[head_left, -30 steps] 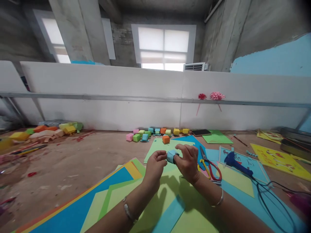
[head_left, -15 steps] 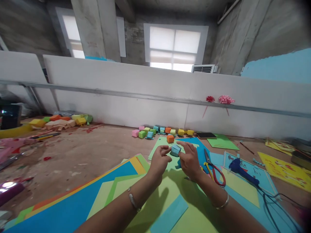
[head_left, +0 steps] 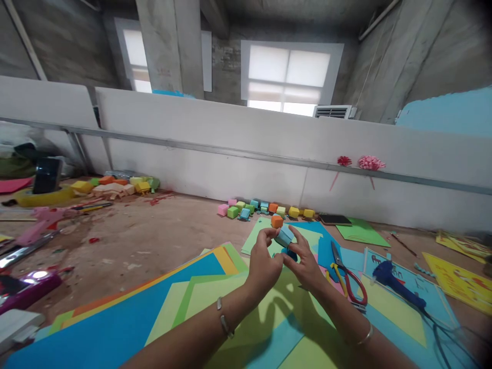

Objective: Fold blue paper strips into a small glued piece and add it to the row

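Note:
A small light-blue folded paper box [head_left: 285, 236] is held up between both hands above the coloured paper sheets. My left hand [head_left: 265, 261] grips its left side with bent fingers. My right hand [head_left: 305, 260] has fingers on the box's right side, thumb tucked below. Just beyond the box sits an orange paper cube [head_left: 277, 221]. Under my forearms lie pale green sheets [head_left: 207, 294] and a light-blue paper strip [head_left: 282, 341]. Scissors with red handles [head_left: 351, 279] rest to the right of my right hand.
A row of small paper cubes [head_left: 232, 212] stands along the white wall. A dark-blue glue gun [head_left: 397, 284] with a cable lies at right. At left are a pink glue gun [head_left: 44, 223], yellow tape [head_left: 46, 196] and more paper boxes [head_left: 111, 189]. A dark phone-like slab [head_left: 335, 220] lies near the wall.
My view has turned slightly left. Both hands have come closer together around the light-blue box, which is now tilted and raised a little.

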### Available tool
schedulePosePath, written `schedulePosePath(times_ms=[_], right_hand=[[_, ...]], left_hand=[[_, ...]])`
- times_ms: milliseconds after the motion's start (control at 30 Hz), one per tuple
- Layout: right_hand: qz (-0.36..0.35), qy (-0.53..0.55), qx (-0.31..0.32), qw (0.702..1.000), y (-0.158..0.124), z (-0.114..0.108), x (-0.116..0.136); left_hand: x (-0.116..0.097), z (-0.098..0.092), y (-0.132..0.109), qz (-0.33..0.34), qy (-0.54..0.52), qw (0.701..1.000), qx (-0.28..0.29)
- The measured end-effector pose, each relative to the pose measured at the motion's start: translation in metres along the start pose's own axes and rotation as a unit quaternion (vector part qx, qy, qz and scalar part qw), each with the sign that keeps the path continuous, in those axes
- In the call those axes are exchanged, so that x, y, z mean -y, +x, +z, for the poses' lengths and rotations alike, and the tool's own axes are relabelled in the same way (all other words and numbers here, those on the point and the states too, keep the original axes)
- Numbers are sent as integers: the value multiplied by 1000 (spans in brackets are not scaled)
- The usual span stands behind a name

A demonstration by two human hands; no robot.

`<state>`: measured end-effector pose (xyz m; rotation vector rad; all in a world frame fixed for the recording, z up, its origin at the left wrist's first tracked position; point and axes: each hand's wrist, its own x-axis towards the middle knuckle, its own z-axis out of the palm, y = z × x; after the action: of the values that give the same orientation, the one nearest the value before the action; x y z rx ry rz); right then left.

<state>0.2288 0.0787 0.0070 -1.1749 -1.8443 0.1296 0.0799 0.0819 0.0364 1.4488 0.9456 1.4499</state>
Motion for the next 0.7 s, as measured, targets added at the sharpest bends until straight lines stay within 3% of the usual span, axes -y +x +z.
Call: schedulePosePath(times_ms=[167, 400, 700], right_hand=[[34, 33, -1, 999, 0, 0, 3], [70, 138, -14, 988, 3, -5, 14], [146, 301, -32, 942, 4, -8, 45]], left_hand=[[-1, 0, -2, 39, 49, 998, -1], [-11, -10, -1, 157, 72, 985, 23], [-17, -15, 12, 172, -12, 985, 24]])
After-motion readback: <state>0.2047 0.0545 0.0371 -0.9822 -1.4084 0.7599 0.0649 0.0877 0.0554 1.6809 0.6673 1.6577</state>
